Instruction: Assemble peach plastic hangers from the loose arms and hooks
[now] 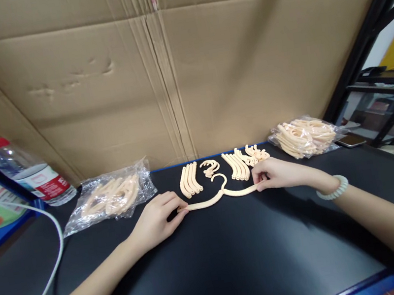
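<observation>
A cream plastic hanger (206, 203) with two curved arms and a hook lies across the black table in front of me. My left hand (161, 217) pinches the tip of its left arm. At the opposite tip, my right hand (272, 174) has its fingers closed round the right arm. Just behind the hanger are a row of loose hanger arms (189, 179), a few loose hooks (210, 167), a second row of arms (236, 166) and a pile of small cream pieces (256, 153), partly hidden by my right hand.
Clear plastic bags of cream hanger parts lie at the left (111, 197) and right (303, 136). A bottle with a red cap (32, 173) leans at the left near a white cable (59, 259). Cardboard (97, 83) stands behind. A phone (350, 140) rests at the right.
</observation>
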The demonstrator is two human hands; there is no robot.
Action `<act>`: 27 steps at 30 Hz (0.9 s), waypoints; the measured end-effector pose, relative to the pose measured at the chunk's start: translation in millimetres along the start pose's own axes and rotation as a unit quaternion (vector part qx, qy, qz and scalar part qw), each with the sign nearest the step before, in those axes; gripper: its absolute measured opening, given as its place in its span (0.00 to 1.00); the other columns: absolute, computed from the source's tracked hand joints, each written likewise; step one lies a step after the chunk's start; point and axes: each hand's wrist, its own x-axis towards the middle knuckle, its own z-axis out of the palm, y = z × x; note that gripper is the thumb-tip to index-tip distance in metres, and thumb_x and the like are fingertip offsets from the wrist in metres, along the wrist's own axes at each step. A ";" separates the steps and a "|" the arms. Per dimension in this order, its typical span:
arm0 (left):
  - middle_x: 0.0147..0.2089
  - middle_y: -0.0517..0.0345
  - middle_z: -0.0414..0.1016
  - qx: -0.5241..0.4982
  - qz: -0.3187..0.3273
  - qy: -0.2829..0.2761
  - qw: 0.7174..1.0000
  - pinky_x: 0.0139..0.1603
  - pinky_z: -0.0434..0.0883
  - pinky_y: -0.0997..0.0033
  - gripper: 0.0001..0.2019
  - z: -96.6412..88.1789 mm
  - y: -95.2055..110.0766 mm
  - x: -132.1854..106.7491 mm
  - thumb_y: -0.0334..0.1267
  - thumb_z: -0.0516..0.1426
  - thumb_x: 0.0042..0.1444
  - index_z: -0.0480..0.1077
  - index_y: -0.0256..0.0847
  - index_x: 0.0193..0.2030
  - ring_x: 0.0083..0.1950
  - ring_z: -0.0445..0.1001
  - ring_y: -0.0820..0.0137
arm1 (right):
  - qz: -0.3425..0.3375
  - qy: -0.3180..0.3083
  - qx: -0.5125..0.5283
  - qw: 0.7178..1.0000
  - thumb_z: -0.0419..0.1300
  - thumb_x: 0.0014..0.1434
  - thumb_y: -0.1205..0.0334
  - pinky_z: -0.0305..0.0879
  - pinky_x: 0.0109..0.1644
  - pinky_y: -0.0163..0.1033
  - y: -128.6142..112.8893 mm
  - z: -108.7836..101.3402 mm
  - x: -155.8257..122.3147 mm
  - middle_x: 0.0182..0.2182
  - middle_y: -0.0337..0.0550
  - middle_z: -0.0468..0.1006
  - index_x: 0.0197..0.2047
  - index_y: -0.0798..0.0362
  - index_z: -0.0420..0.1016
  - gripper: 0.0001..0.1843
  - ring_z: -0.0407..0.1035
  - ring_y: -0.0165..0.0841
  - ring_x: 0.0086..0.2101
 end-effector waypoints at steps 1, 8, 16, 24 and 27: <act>0.35 0.54 0.74 0.002 0.000 0.001 1.000 0.39 0.68 0.69 0.08 0.0 -0.1 -0.1 0.36 0.53 0.63 0.73 0.41 0.37 0.36 0.72 0.67 | 0.000 0.002 -0.002 1.000 0.63 0.52 0.68 0.64 0.30 0.35 0.6 0.0 -0.1 0.26 0.41 0.77 0.29 0.55 0.76 0.02 0.70 0.31 0.27; 0.34 0.54 0.75 0.003 -0.019 0.023 1.000 0.39 0.69 0.69 0.08 1.5 -3.0 1.6 0.37 0.54 0.63 0.74 0.41 0.36 0.36 0.73 0.66 | -0.002 0.025 -0.019 0.999 0.60 0.53 0.70 0.65 0.31 0.35 -0.2 4.0 0.6 0.27 0.43 0.78 0.29 0.56 0.77 0.04 0.71 0.32 0.27; 0.34 0.56 0.75 0.005 -0.049 0.048 0.998 0.39 0.69 0.69 0.08 5.9 -3.8 2.6 0.38 0.54 0.62 0.74 0.41 0.36 0.37 0.73 0.67 | 0.001 0.047 -0.045 0.998 0.58 0.52 0.70 0.64 0.31 0.35 -2.5 7.8 2.3 0.26 0.43 0.77 0.28 0.55 0.76 0.05 0.70 0.32 0.27; 0.33 0.58 0.72 -0.005 -0.049 0.044 0.998 0.38 0.68 0.69 0.07 6.3 -2.9 1.3 0.37 0.53 0.62 0.71 0.41 0.35 0.36 0.70 0.68 | 0.010 0.036 -0.044 0.998 0.60 0.53 0.66 0.63 0.29 0.35 2.1 4.2 1.2 0.25 0.41 0.75 0.30 0.55 0.75 0.03 0.69 0.31 0.26; 0.34 0.58 0.72 -0.006 -0.050 0.041 0.998 0.39 0.67 0.68 0.06 5.7 -2.2 1.1 0.36 0.53 0.61 0.70 0.41 0.35 0.36 0.70 0.68 | 0.017 0.030 -0.044 0.998 0.59 0.52 0.67 0.63 0.29 0.35 5.6 1.9 0.6 0.25 0.41 0.75 0.31 0.56 0.75 0.03 0.68 0.32 0.26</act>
